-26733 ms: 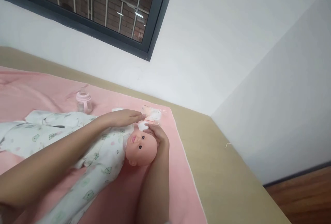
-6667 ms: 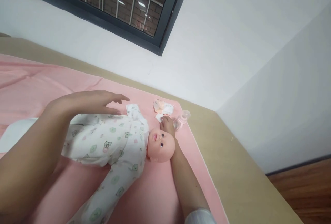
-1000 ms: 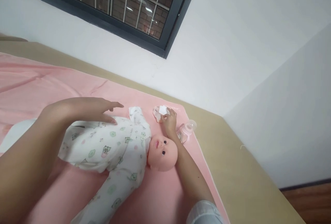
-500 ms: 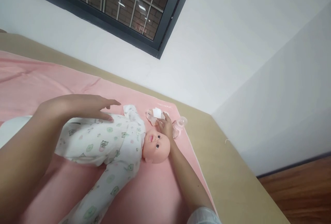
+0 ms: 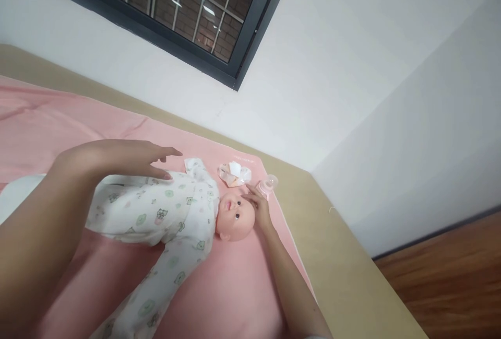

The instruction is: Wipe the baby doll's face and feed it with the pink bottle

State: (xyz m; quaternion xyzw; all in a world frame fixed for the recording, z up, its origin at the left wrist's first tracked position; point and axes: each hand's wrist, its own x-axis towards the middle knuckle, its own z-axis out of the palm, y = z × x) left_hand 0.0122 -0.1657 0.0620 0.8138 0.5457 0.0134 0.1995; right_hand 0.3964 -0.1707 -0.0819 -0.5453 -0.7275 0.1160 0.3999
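Note:
A baby doll (image 5: 233, 218) in a white sleepsuit with green prints lies on its back on a pink blanket (image 5: 97, 125). My left hand (image 5: 129, 157) hovers open over the doll's chest, fingers stretched out. My right hand (image 5: 259, 209) rests open against the top of the doll's head, holding nothing. Just beyond the head lies a small packet of wipes (image 5: 234, 175) with a white wipe on top. A pink baby bottle (image 5: 266, 184) lies on its side next to my right hand.
The blanket covers a tan mattress (image 5: 340, 271) set into a corner of white walls. A dark-framed barred window (image 5: 188, 10) is above. Wooden floor (image 5: 450, 276) shows at the right. A white cloth (image 5: 15, 198) lies at the left edge.
My right hand has drawn back from the wipes packet, leaving the white wipe on it, and now rests on the doll's head. My left hand has stayed over the doll's chest.

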